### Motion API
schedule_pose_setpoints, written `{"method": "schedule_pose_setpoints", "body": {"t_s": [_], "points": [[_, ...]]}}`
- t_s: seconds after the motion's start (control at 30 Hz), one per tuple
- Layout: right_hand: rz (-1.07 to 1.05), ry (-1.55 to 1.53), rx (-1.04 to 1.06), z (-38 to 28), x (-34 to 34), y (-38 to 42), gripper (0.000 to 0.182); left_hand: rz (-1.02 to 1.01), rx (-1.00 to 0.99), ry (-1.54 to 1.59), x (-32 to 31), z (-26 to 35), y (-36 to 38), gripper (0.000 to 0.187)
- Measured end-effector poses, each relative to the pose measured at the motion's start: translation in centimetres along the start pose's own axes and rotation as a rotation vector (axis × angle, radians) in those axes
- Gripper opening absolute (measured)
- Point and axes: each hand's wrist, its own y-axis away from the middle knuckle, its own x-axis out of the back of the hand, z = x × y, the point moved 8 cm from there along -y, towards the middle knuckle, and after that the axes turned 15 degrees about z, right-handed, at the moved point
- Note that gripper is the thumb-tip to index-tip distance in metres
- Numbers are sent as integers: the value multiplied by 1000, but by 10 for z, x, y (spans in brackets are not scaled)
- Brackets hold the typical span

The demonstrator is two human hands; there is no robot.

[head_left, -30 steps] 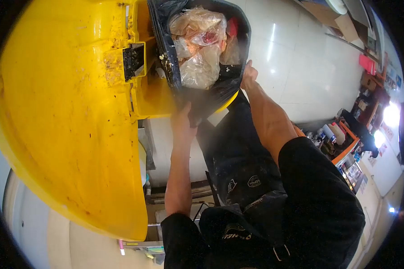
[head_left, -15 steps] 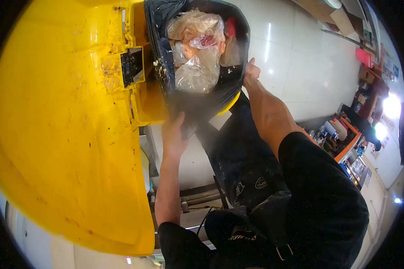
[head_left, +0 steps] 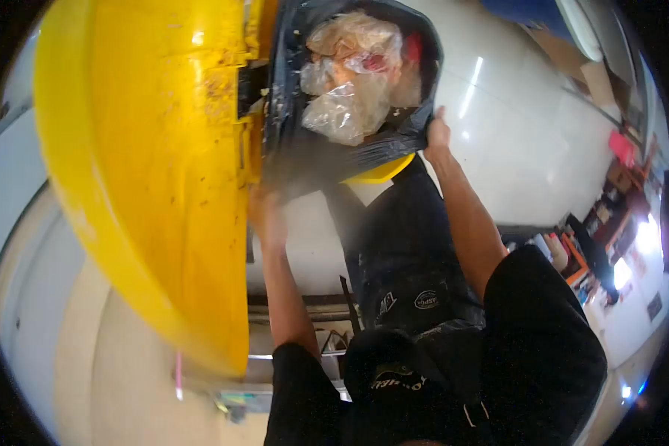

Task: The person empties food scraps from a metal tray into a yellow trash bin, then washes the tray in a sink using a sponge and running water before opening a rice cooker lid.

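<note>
Bin [head_left: 388, 173] has its lid [head_left: 167, 149] swung open on its left side, w/ brown grime on the lid's inside. Liner [head_left: 386, 152] is in the bin, clear bags [head_left: 353, 111] sitting down in it, smth red [head_left: 412, 48] beside them. R hand [head_left: 438, 136] is at the bin's near right corner, fingers looking pinched on the liner's edge. L hand [head_left: 269, 214] is by the near left corner, next to the lid's edge, too blurry so can't tell if it's gripping or spread.

Risks imo: liner's pulled taut along the near side w/ yellow rim showing below, so uneven tugging could rip it. If the L side slips, that edge prob sags and loose bits drop on the floor [head_left: 520, 141]. Lid could get bumped too, bc L hand's so close.
</note>
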Motion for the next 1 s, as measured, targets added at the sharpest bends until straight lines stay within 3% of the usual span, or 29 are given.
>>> {"method": "schedule_pose_setpoints", "body": {"t_s": [0.03, 0.1, 0.17, 0.3, 0.33, 0.43, 0.53, 0.63, 0.67, 0.77, 0.8, 0.9, 1.0], "points": [[-25, -105, -22, -21, 4, 33, 74, 10, -119, -186, 7, -2, -13, 26], [-201, -81, 292, -69, 11, 100, 58, 135, -122, -84, 10, 9, 1, 21], [-275, -96, 188, -67, 6, 136, 44, 226, 124, 320, 11, -6, 4, 19], [-554, -152, -34, -57, -16, 148, 34, 398, -3, 120, 16, -13, -5, 14], [-564, -158, -3, -59, -18, 153, 31, 460, -3, 174, 18, -12, -5, 15], [-530, -149, -58, -64, -18, 162, 29, 496, -282, -205, 34, -36, -32, 12], [-591, -150, -92, -56, -22, 153, 29, 480, -350, -258, 46, -44, -33, 11], [-564, -163, -81, -55, -17, 155, 30, 613, -136, -83, 89, -79, -23, 10], [-550, -171, -53, -57, -14, 153, 30, 500, -36, -57, 105, -108, -32, 12], [-571, -104, 10, -56, -10, 156, 29, 525, 13, -26, 69, -54, 21, 16], [-607, -72, 20, -42, -13, 146, 27, 547, 101, 124, 56, -40, 30, 27], [-618, -74, -29, -39, -17, 149, 26, 574, 101, 144, 22, -8, 27, 28], [-611, -84, -4, -39, -17, 147, 27, 547, -333, -602, 28, -11, -14, 23]]}}
